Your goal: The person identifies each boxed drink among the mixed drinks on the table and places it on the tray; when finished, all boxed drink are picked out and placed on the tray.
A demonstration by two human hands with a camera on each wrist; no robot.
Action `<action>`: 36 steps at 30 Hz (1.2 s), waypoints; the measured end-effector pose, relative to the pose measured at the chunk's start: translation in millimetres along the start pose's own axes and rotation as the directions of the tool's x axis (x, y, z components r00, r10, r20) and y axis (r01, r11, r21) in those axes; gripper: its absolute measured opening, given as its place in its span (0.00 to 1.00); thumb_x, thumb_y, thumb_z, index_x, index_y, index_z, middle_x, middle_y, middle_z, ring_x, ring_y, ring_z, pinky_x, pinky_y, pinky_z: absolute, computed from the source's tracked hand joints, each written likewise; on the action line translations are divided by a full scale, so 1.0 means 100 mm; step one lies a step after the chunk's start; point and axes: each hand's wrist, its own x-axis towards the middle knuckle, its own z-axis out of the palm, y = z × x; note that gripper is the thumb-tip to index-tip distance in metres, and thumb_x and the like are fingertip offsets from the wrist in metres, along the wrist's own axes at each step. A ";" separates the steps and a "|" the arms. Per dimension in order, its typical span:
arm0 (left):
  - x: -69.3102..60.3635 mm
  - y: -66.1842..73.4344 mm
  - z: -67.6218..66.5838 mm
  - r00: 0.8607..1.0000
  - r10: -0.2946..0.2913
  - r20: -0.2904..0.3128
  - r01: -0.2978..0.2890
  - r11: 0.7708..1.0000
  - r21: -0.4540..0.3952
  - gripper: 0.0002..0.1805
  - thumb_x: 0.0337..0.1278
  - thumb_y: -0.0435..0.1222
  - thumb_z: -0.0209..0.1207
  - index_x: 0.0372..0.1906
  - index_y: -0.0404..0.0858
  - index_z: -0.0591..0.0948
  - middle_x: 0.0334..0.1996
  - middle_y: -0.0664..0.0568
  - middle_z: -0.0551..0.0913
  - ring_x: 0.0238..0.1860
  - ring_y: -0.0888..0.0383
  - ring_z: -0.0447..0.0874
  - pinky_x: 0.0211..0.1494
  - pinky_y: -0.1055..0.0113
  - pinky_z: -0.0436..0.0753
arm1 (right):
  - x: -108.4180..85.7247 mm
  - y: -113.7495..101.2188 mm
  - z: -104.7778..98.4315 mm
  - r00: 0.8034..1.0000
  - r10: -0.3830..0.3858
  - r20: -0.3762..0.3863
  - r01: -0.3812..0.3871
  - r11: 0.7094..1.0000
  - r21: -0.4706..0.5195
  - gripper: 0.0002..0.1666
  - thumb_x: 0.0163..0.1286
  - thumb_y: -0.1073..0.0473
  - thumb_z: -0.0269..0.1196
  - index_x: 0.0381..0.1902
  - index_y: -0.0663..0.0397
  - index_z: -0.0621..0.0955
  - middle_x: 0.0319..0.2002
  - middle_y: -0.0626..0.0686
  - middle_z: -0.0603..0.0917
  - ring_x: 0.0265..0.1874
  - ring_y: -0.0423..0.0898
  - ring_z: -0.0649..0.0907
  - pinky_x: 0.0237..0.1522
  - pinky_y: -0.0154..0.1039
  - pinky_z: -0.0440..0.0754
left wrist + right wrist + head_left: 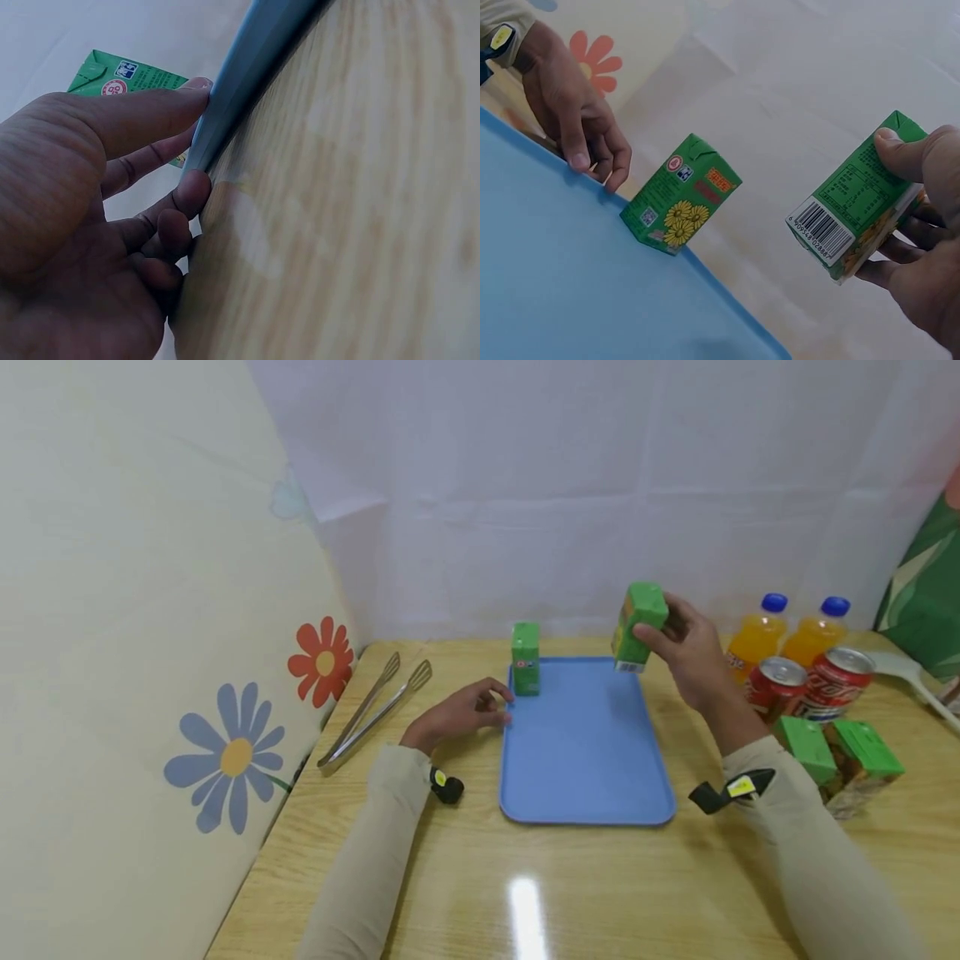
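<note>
One green carton [639,618] tilts above the blue tray [585,752], at one o'clock, gripped in the fingers of the right hand [693,650]; a slanted release could topple it. At eleven o'clock stands a second carton [526,664], liable to tip if the left hand [459,714], relaxed fingers touching the ten o'clock rim, nudges the tray.

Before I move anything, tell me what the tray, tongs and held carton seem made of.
Tray: probably plastic, smooth and satin, judging by its even blue and rounded rim. Tongs: likely polished metal, given the silvery glints. Held carton: seemingly smooth coated paperboard, from its printed faces and folded top.
</note>
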 end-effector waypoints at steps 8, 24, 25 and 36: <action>-0.03 0.04 0.01 1.000 -0.018 0.001 0.018 1.000 0.003 0.20 0.68 0.36 0.63 0.60 0.38 0.74 0.41 0.47 0.73 0.40 0.53 0.71 0.44 0.62 0.73 | 0.15 0.29 0.13 0.999 0.033 0.022 -0.034 0.998 0.049 0.43 0.71 0.63 0.66 0.77 0.61 0.58 0.71 0.64 0.64 0.70 0.54 0.67 0.65 0.38 0.70; -0.04 0.07 0.01 1.000 -0.008 -0.012 0.009 1.000 0.012 0.19 0.68 0.36 0.63 0.59 0.39 0.74 0.38 0.46 0.73 0.38 0.54 0.71 0.42 0.63 0.73 | 0.40 0.49 0.56 0.994 0.060 0.093 -0.057 0.998 -0.039 0.42 0.69 0.70 0.65 0.75 0.63 0.59 0.72 0.62 0.65 0.72 0.55 0.66 0.68 0.46 0.68; -0.04 0.08 0.01 1.000 -0.008 -0.011 0.008 1.000 0.010 0.19 0.68 0.35 0.63 0.59 0.38 0.74 0.38 0.46 0.73 0.38 0.54 0.71 0.42 0.63 0.73 | 0.40 0.50 0.58 0.993 0.065 0.096 -0.062 0.997 -0.034 0.42 0.69 0.71 0.65 0.75 0.64 0.59 0.72 0.63 0.64 0.72 0.55 0.65 0.68 0.46 0.68; -0.05 0.08 0.01 1.000 -0.022 -0.006 0.022 1.000 0.007 0.19 0.68 0.35 0.63 0.60 0.37 0.74 0.39 0.48 0.72 0.38 0.55 0.71 0.42 0.64 0.73 | 0.40 0.69 0.72 0.982 0.160 0.097 -0.157 0.987 -0.035 0.45 0.69 0.69 0.66 0.77 0.61 0.56 0.75 0.60 0.62 0.74 0.52 0.63 0.69 0.44 0.65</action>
